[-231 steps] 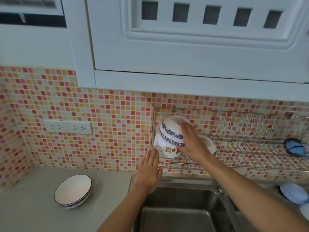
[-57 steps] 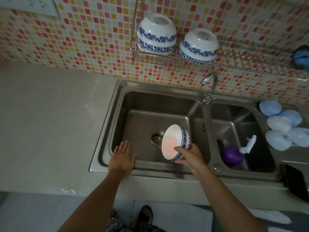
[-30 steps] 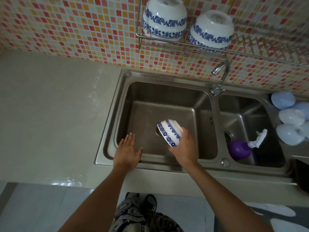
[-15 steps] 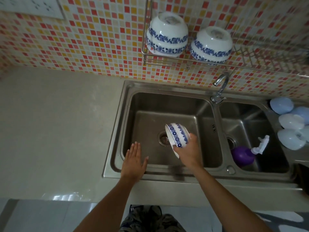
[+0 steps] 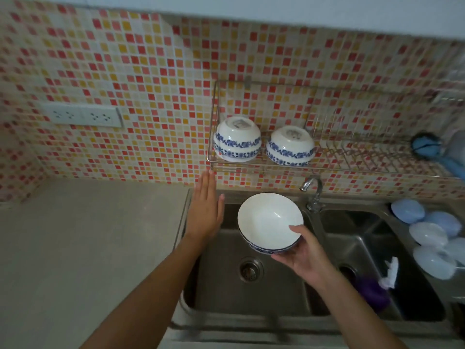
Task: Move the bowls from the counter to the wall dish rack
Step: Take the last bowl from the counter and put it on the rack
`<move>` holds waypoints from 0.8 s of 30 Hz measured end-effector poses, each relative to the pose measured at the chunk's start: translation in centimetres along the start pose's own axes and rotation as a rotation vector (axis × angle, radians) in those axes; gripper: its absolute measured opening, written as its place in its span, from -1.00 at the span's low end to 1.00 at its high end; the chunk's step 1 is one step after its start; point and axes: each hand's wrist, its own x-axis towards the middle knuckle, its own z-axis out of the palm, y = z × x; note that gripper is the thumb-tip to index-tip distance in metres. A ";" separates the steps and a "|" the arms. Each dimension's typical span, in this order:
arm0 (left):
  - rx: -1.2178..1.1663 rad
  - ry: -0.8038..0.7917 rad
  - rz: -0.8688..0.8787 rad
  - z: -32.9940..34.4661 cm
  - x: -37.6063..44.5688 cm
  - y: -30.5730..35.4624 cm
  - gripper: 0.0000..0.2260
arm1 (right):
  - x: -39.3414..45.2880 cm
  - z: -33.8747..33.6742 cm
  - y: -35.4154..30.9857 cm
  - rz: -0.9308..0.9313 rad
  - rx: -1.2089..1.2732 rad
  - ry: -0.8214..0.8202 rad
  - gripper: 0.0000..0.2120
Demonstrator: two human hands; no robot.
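While the right hand [image 5: 305, 255] grips a white bowl [image 5: 270, 221] above the sink [image 5: 251, 293], the left hand [image 5: 205, 212] hovers flat, fingers spread.

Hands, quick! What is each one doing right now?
Left hand: open, flat, holding nothing.
Right hand: gripping the white bowl by its rim, opening up, over the sink.

1. White porcelain bowl with a blue floral band [image 5: 270, 221]: was tilted rim-down over the left basin; now mouth-up, higher, nearer the wire wall dish rack [image 5: 364, 159].
2. Right hand [image 5: 302, 255]: grip now under the bowl's near rim, thumb inside.
3. Left hand [image 5: 205, 210]: off the steel sink's [image 5: 251, 301] front edge, now flat and raised at the sink's back left corner.
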 end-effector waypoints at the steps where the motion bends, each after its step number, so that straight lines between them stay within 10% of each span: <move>1: 0.009 0.019 0.035 -0.6 1.6 0.5 -0.48 | -0.5 0.4 -1.0 -0.015 -0.001 -0.033 -0.65; 24: 0.301 -0.199 0.029 1.4 9.8 4.9 -0.20 | -1.4 0.0 -14.4 -0.261 0.212 -0.237 -0.52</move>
